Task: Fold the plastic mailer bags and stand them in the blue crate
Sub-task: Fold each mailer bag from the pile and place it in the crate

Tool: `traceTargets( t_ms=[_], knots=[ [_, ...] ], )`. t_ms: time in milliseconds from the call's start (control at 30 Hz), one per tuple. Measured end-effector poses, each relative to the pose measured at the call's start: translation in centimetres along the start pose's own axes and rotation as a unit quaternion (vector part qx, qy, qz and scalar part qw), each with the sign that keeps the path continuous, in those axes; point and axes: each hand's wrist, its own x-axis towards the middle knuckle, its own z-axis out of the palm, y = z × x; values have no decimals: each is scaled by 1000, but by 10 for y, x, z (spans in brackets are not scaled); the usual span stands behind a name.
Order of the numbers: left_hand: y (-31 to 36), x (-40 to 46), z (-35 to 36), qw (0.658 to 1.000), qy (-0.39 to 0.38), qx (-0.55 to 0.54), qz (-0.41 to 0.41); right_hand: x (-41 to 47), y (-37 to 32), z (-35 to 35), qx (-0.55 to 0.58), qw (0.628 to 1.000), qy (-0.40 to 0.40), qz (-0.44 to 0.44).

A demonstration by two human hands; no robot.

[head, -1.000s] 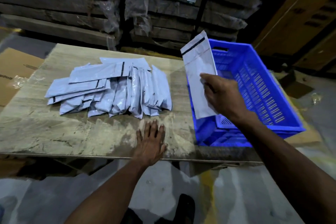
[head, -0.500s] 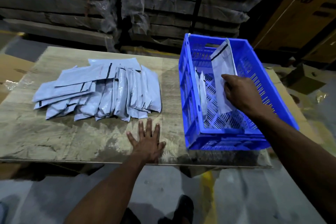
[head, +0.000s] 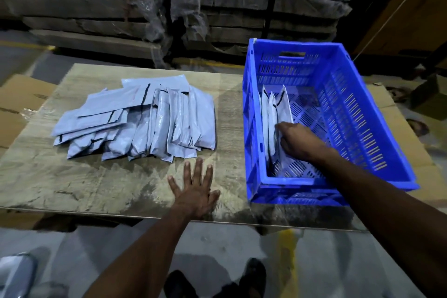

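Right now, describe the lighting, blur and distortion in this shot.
Head view: dim, with a dark background; wide-angle bending skews the crate and table edges; right hand slightly motion-blurred at the bags; left hand sharper; faint sheen on the pile.

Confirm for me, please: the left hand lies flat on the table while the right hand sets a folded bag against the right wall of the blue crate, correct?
Not quite. The head view shows the right hand setting the folded bag against the other bags standing by the left wall of the blue crate, not the right wall. The left hand does lie flat on the table.
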Motion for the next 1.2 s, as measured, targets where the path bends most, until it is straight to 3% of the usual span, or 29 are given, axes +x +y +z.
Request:
traceTargets(
  t_ms=[500, 733, 967, 1200],
  knots=[
    [1, 0, 0, 1000, 7, -5, 9, -8, -9, -8, 67, 997, -27, -21],
    [-5, -3, 2, 999, 35, -14, 34, -7, -22, -26, 65, 992, 113, -2],
    [-28, -22, 9, 993, 109, -8, 50, 18, -79, -58, 53, 968, 231, -84],
    [-78, -32, 14, 977, 213, 1, -5, 53, -151, -41, 59, 978, 147, -137]
  ],
)
